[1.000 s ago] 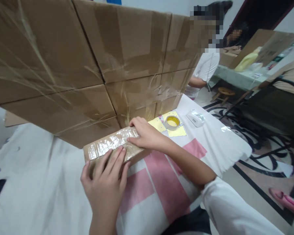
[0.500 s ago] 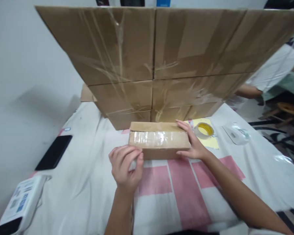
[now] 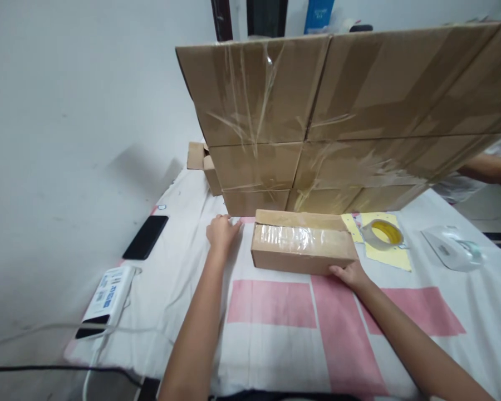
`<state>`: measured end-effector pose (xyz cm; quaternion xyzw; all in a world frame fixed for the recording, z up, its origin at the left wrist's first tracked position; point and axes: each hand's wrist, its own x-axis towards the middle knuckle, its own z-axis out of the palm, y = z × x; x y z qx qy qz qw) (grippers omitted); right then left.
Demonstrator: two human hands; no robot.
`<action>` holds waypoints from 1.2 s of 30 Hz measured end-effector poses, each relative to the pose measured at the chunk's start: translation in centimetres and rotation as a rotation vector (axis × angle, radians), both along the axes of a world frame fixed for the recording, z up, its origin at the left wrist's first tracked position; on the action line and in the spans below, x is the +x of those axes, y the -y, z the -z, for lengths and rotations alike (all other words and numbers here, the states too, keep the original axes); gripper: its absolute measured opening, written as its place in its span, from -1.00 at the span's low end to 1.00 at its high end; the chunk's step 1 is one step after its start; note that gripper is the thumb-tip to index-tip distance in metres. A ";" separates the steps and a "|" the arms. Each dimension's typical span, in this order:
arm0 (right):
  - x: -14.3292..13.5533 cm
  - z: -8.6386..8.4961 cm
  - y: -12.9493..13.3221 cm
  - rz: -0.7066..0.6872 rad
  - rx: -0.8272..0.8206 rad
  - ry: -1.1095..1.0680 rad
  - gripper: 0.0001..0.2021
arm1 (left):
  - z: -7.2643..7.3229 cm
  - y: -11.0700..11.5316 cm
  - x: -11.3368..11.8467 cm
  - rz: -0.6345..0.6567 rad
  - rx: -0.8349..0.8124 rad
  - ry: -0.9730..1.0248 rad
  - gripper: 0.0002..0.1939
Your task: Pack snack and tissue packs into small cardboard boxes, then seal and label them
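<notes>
A small oblong cardboard box (image 3: 298, 262) lies on the cloth-covered table, with shiny clear tape along its top. My right hand (image 3: 353, 274) grips its right end, the thumb on the front face and the other fingers hidden behind the box. To the left of the box and apart from it, my left hand (image 3: 222, 234) rests close to the table with its fingers curled; what they hold, if anything, is hidden. Just behind the box rises a large panel of taped cardboard boxes (image 3: 259, 167).
A tape roll (image 3: 383, 234) sits on yellow paper (image 3: 388, 259) at the right, near a clear-and-white object (image 3: 453, 248). On the left are a black phone (image 3: 146, 238), a white labelled device (image 3: 108, 298) and cables. Another person's arm (image 3: 490, 167) shows at far right.
The view has swung left, so things appear farther right. My left hand has left the box's front left corner and reached forward beside it. My right hand keeps hold lower on the right end.
</notes>
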<state>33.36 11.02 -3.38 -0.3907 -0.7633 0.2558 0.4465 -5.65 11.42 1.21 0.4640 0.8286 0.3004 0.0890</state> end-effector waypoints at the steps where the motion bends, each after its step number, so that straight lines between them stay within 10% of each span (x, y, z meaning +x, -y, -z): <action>1: 0.0 -0.1 0.0 -0.005 -0.004 0.000 0.06 | 0.7 -0.7 0.6 -0.013 -0.026 0.008 -0.69; 13: 0.3 -0.1 0.0 -0.092 -0.058 -0.035 0.10 | 3.4 -1.3 1.3 -0.047 0.154 0.258 -0.86; 21: -0.4 -2.4 0.4 -0.136 -0.017 -0.146 0.10 | -4.5 3.2 2.8 0.110 0.453 0.465 -0.67; 26: -0.3 -6.1 2.7 0.173 0.283 -0.187 -0.50 | -9.7 7.4 8.9 0.196 0.517 0.487 -0.66; 36: -1.5 -10.3 6.8 0.058 0.360 -0.239 -0.82 | -9.6 10.5 19.9 0.711 0.468 0.333 -0.93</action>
